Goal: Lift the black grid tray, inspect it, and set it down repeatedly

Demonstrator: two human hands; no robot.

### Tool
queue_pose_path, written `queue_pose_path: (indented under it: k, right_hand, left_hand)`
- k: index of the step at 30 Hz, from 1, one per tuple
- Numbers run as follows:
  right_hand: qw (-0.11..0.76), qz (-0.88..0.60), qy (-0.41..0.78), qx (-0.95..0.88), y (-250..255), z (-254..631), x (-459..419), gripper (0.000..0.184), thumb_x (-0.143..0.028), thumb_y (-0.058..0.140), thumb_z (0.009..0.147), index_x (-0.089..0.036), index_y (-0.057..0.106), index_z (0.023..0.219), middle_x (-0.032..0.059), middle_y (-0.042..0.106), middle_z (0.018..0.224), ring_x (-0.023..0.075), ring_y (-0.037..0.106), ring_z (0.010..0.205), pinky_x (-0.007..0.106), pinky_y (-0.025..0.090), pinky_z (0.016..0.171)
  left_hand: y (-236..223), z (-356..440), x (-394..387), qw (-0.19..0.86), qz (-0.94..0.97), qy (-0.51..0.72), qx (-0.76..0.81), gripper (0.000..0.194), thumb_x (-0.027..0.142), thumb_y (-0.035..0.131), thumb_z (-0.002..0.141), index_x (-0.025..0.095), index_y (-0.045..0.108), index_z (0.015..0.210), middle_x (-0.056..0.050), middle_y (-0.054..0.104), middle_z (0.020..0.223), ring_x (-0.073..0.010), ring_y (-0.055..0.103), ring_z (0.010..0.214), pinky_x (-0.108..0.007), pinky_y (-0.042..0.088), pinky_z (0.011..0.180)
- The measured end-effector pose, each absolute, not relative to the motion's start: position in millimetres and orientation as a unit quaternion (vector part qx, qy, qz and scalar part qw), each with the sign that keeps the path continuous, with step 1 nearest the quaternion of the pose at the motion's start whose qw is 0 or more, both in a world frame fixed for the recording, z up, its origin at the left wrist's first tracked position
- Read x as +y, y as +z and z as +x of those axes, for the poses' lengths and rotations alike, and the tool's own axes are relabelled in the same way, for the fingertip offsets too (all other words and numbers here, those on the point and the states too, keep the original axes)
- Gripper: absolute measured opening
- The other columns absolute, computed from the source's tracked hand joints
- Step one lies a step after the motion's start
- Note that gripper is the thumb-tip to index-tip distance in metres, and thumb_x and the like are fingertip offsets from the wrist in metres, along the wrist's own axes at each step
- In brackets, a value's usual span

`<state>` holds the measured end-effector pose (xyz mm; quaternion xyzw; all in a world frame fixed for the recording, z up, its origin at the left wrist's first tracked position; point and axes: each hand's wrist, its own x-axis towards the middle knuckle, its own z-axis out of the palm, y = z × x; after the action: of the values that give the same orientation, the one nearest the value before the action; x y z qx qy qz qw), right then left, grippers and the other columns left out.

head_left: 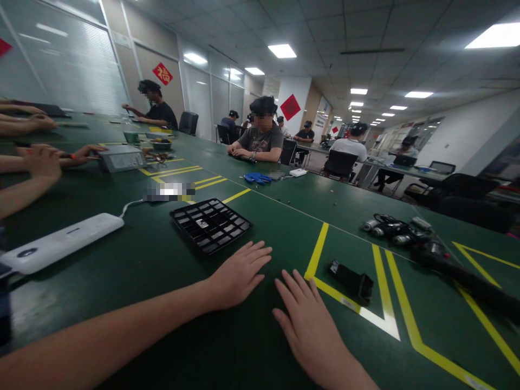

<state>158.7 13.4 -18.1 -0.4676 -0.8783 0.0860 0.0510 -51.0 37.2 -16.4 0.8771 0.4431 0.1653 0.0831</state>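
Note:
Both my hands rest palm down on the green tabletop (162,303), fingers stretched out and holding nothing. My left hand (239,275) lies just in front of a square black plastic grid panel (213,223), apart from it. A small light piece sits on that panel. To the right, my right hand (303,311) is nearest to a black plastic part (351,281) with a hollow, box-like end. That part lies inside a yellow tape outline (319,252) on the table.
A white power strip (69,241) with a cable lies at left. Black cables with metal cylinders (400,230) are at right. Blue gloves (258,177) lie farther back. Another person (262,135) sits across; other people's hands (44,162) work around a grey metal box (122,157).

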Motion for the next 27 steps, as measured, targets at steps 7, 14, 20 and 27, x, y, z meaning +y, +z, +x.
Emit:
queue_pose_path:
  k: [7, 14, 20, 27]
  right_hand:
    - [0.105, -0.649, -0.075, -0.75, -20, 237, 65, 0.056, -0.045, 0.023, 0.088, -0.015, 0.04, 0.132, 0.011, 0.038, 0.141, 0.0326, 0.024, 0.133, 0.059, 0.017, 0.106]
    - [0.102, -0.668, 0.034, -0.737, -41, 255, 76, 0.058, -0.044, 0.022, 0.088, -0.009, 0.043, 0.129, 0.0125, 0.051, 0.128, 0.0313, 0.036, 0.125, 0.047, 0.031, 0.103]
    - [0.108, -0.669, 0.032, -0.735, -44, 255, 77, 0.056, -0.044, 0.025, 0.088, -0.01, 0.044, 0.129, 0.0124, 0.052, 0.127, 0.0312, 0.037, 0.123, 0.047, 0.034, 0.101]
    - [0.104, -0.67, 0.037, -0.734, -45, 256, 77, 0.057, -0.044, 0.024, 0.087, -0.01, 0.042, 0.13, 0.0129, 0.051, 0.128, 0.0311, 0.037, 0.124, 0.047, 0.032, 0.102]
  left_hand:
    - [8, -19, -18, 0.228, 0.921, 0.072, 0.306, 0.057, 0.037, 0.053, 0.084, 0.021, 0.036, 0.136, -0.01, 0.031, 0.145, -0.0246, 0.027, 0.133, -0.043, 0.025, 0.109]
    - [1, -31, 9, 0.076, 0.918, 0.107, 0.375, 0.031, 0.018, 0.045, 0.087, 0.019, 0.054, 0.116, -0.009, 0.052, 0.128, -0.0242, 0.046, 0.118, -0.042, 0.035, 0.099]
    - [-7, -60, 38, -0.017, 0.831, 0.016, 0.555, 0.024, 0.028, 0.044, 0.088, 0.014, 0.058, 0.1, -0.01, 0.058, 0.09, -0.021, 0.056, 0.073, -0.033, 0.045, 0.063]
    - [-4, -72, 44, 0.131, 0.839, 0.126, 0.513, 0.015, 0.021, 0.041, 0.086, 0.018, 0.056, 0.088, -0.005, 0.057, 0.085, -0.0174, 0.054, 0.073, -0.031, 0.044, 0.065]
